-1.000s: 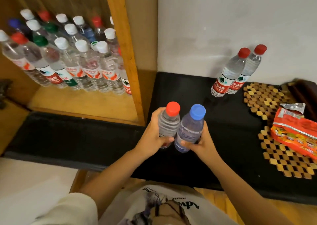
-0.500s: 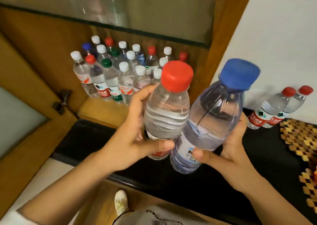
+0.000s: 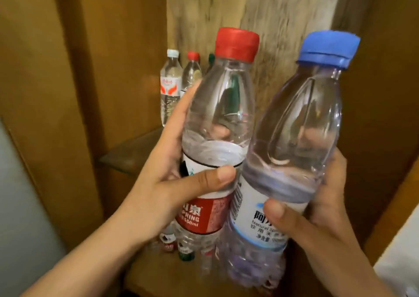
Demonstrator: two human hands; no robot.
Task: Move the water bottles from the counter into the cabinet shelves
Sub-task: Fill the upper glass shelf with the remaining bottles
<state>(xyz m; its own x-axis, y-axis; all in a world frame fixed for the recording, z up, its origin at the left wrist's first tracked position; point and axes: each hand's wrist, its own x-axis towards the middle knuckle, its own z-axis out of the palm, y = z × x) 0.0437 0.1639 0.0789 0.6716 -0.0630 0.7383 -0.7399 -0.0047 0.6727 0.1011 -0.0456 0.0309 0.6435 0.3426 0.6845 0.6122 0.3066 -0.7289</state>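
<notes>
I see my left hand (image 3: 172,183) gripping the red-capped bottle (image 3: 217,124) and my right hand (image 3: 322,210) gripping the blue-capped bottle (image 3: 292,138), both touching, raised before the cabinet shelf (image 3: 136,151) holding 3 bottles (image 3: 171,81).

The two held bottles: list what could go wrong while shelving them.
1. The red-capped bottle in the left hand and the blue-capped bottle in the right hand press together, so setting one down may jostle the other.
2. Bottles already on the glass shelf stand behind them and could be toppled.
</notes>
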